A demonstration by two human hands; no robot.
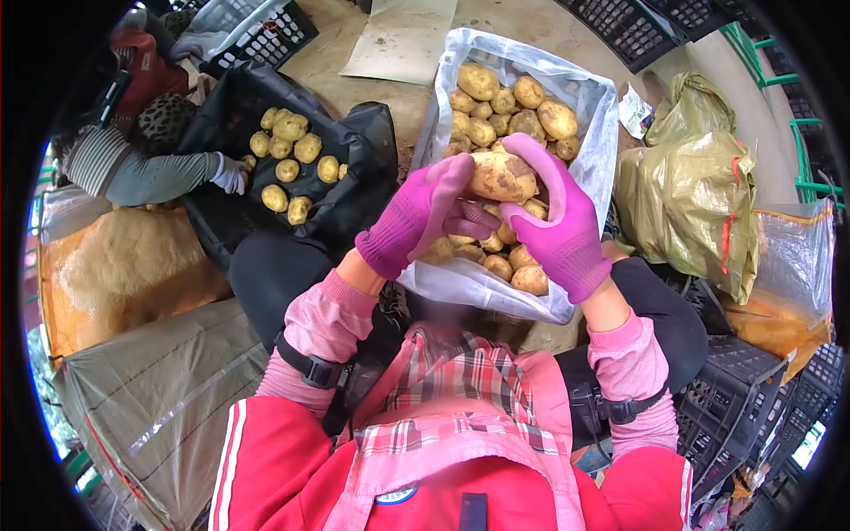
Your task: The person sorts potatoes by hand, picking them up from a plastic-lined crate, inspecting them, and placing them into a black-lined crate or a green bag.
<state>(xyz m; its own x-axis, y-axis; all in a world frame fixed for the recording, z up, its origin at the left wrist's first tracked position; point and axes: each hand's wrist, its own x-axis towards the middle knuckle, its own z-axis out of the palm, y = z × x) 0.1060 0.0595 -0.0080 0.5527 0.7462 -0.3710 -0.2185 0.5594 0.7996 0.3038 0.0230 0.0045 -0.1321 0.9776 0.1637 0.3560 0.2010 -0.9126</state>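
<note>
A large brown-yellow potato [502, 176] with dirt patches is held up in front of me between both hands. My left hand [423, 211], in a purple-pink glove, closes on the potato's left end, its fingers partly underneath. From the right, my right hand [562, 230] in a matching glove curls round the other end, fingertips over the top. Below them stands a crate with a white plastic liner [595, 106], holding many potatoes of mixed size [482, 81]. Some of these are hidden behind my hands.
To the left, a black-lined crate [367, 146] holds several smaller potatoes [289, 126]; a co-worker's gloved hand [230, 173] reaches into it. Full sacks [686, 195] stand at right, others [168, 398] at left. Black plastic crates [611, 34] are at the back and lower right.
</note>
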